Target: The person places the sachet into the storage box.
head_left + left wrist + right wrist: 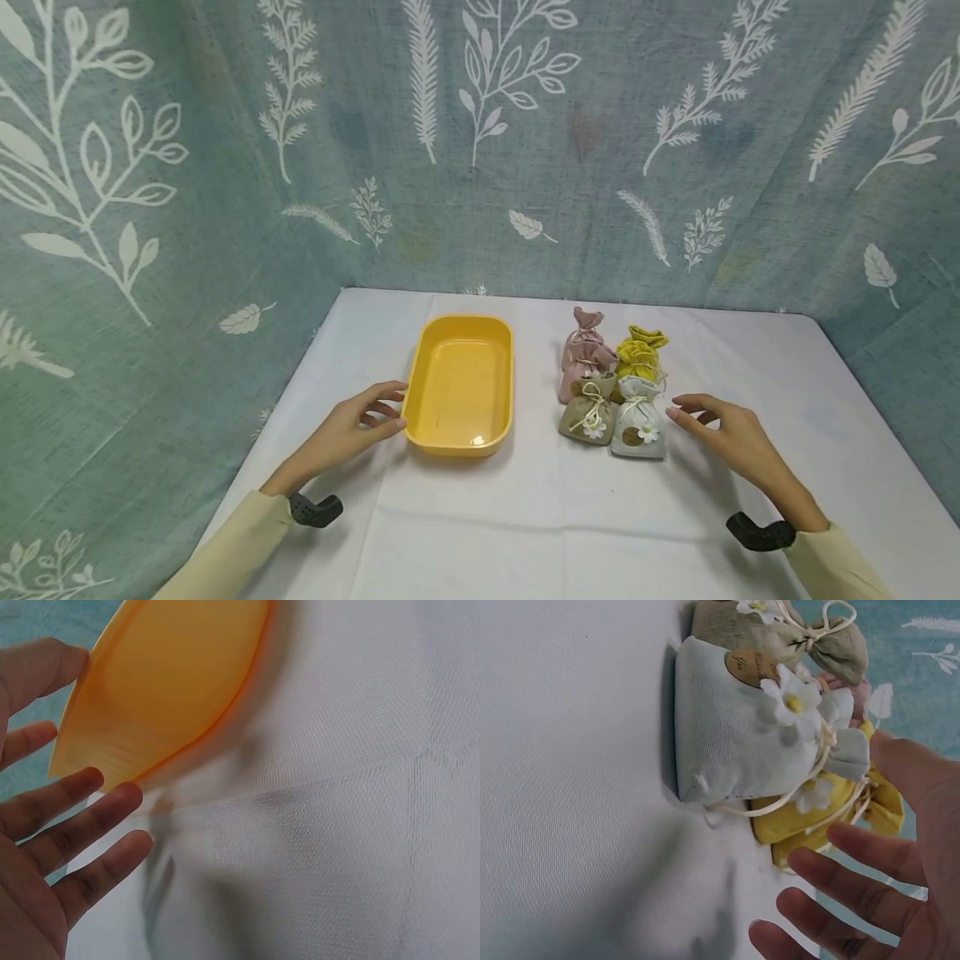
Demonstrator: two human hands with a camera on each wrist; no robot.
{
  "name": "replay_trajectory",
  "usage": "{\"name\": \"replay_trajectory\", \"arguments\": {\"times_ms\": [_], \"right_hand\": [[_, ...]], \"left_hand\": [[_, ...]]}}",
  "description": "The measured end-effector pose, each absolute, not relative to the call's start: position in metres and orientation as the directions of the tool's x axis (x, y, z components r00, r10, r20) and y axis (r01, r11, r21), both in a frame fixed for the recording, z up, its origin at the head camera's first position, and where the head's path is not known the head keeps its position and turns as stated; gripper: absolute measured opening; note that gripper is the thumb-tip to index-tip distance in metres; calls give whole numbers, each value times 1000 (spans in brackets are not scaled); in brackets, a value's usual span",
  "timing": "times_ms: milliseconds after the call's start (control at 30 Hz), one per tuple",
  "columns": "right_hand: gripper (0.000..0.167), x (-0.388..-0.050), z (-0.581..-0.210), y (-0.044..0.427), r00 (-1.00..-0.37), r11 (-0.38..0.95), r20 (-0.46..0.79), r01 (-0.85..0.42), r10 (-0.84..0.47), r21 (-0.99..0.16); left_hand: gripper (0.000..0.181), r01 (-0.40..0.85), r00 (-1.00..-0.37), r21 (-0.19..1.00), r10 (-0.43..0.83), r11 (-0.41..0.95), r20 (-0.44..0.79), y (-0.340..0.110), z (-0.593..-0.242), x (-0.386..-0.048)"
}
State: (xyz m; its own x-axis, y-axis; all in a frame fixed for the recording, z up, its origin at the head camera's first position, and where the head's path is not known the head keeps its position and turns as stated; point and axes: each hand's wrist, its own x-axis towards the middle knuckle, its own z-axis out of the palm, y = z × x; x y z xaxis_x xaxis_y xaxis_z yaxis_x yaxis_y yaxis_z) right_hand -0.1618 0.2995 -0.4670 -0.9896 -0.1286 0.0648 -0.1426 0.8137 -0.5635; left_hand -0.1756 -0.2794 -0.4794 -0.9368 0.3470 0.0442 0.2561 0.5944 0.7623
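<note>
A yellow plastic tray (459,387) stands left of the middle of the table. My left hand (360,429) is at its left side, thumb and fingertips at or very near the rim, fingers spread and relaxed in the left wrist view. Right of the tray, small drawstring pouches stand close together: a pale grey one (637,425) with a white flower, a brown one (589,412), pink ones (581,346) and yellow ones (637,358) behind. My right hand (723,429) hovers just right of the grey pouch, fingers loosely extended and holding nothing.
A white cloth (487,525) covers the table. Green-blue curtains (525,217) with white leaf prints hang behind it and along both sides. A black wrist strap (315,510) sits on the left wrist and another (759,532) on the right.
</note>
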Motion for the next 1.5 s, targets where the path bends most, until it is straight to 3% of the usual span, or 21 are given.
{"name": "replay_trajectory", "arguments": {"times_ms": [500,767,867,1033,1267,1500], "right_hand": [[65,-175,-476,280,-983,706,-113,-20,-141,-707],[70,-183,-477,274,-977,643,-137,-2,-166,-766],[62,-184,-479,274,-976,627,-129,-10,-176,-779],[32,-179,-478,276,-979,595,-86,-41,-184,-803],[24,-169,-470,281,-981,623,-39,-90,-191,-777],[10,-168,-468,275,-970,560,19,-156,-243,-813]], "left_hand": [[61,198,-944,814,329,547,9,-276,-486,-178],[63,145,-947,845,319,515,-32,-276,-481,-182],[65,127,-943,851,327,509,-55,-276,-481,-183],[64,120,-938,859,339,497,-66,-273,-481,-183],[66,131,-928,888,370,440,-46,-269,-486,-184],[67,115,-930,896,363,428,-54,-275,-486,-184]]}}
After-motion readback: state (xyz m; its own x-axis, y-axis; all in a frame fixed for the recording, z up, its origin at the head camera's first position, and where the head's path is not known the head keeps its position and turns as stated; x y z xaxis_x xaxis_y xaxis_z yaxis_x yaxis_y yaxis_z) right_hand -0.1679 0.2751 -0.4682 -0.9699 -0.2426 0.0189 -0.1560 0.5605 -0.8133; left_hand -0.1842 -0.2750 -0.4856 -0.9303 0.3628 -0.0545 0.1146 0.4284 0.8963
